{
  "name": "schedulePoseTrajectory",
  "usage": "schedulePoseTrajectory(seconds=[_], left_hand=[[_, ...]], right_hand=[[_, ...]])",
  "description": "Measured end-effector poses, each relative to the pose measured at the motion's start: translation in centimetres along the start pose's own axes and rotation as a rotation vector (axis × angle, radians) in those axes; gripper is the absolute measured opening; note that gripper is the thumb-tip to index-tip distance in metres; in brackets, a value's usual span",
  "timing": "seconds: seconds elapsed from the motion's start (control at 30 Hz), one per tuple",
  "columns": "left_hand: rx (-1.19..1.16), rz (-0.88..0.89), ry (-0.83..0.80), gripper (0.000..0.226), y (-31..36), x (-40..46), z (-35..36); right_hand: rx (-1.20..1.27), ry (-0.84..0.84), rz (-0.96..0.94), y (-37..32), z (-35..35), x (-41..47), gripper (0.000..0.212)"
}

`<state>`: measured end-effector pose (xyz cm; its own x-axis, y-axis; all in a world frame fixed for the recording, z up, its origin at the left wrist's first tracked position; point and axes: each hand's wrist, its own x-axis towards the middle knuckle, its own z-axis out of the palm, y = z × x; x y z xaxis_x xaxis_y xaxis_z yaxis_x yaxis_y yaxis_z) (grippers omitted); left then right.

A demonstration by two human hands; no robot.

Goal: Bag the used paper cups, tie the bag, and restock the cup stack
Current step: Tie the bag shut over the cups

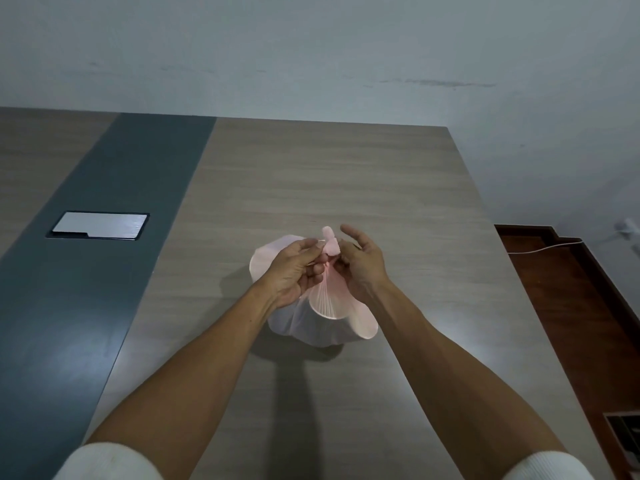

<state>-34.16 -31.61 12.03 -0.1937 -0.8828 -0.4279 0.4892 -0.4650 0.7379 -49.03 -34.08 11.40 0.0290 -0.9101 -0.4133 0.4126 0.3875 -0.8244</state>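
While both hands pinch its neck, the bag (322, 317) sits mid-table (346, 174) — edges far.

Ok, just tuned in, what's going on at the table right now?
A person is working on the neck of a thin pink bag that sits on the wooden table. The left hand pinches the gathered plastic just below the twisted top, while the right hand is at the same spot with its fingers partly spread. A round cup rim shows through the plastic. Whether a knot is finished cannot be told. No spare cup stack is in view.
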Motion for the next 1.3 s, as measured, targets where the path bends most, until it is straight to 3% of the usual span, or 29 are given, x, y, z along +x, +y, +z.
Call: schedulePoseTrajectory(seconds=[0.1,0.3,0.47,0.57,0.7,0.87,0.93,1.07,1.13,1.2,1.3], left_hand=[[0.037,-0.008,-0.04,0.039,0.5,0.1,-0.5],[0.059,0.017,0.036,0.026,0.5,0.1,-1.1],[0.064,0.105,0.179,0.018,0.4,0.8,-1.1],[0.134,0.116,0.199,0.019,0.5,0.9,-1.1],[0.268,0.17,0.17,0.025,0.2,0.3,-1.0],[0.393,0.403,0.204,0.017,-0.9,-0.2,-0.4],[0.577,0.525,0.229,0.022,-1.3,0.0,-0.9],[1.294,0.801,0.173,0.026,-1.3,0.2,-2.4],[1.46,0.749,0.13,0.025,-1.2,0.1,-2.3],[1.425,0.572,0.105,0.025,-1.1,0.0,-1.8],[0.898,0.216,-0.046,0.04,0.0,-0.8,-0.9]], right_hand=[[-0.084,-0.083,-0.025,0.1,0.3,-0.5,0.055],[-0.416,-0.205,-0.145,-0.5,0.0,-0.4,0.029],[-0.465,-0.364,-0.203,-0.8,-0.4,-0.8,0.032],[-0.583,-0.293,-0.339,-0.5,-0.2,-0.7,0.014],[-0.655,-0.21,-0.383,-0.6,0.3,-0.4,0.013],[-0.656,-0.108,-0.401,-0.3,1.5,-0.1,0.013],[-0.63,-0.076,-0.33,-0.1,1.6,0.3,0.012],[-0.588,-0.014,-0.18,-0.2,1.6,0.8,0.011],[-0.597,-0.004,-0.183,-0.3,1.3,0.9,0.013],[-0.601,-0.019,-0.206,-0.1,0.6,0.9,0.017],[-0.622,-0.054,-0.295,0.0,0.1,0.6,0.025]])
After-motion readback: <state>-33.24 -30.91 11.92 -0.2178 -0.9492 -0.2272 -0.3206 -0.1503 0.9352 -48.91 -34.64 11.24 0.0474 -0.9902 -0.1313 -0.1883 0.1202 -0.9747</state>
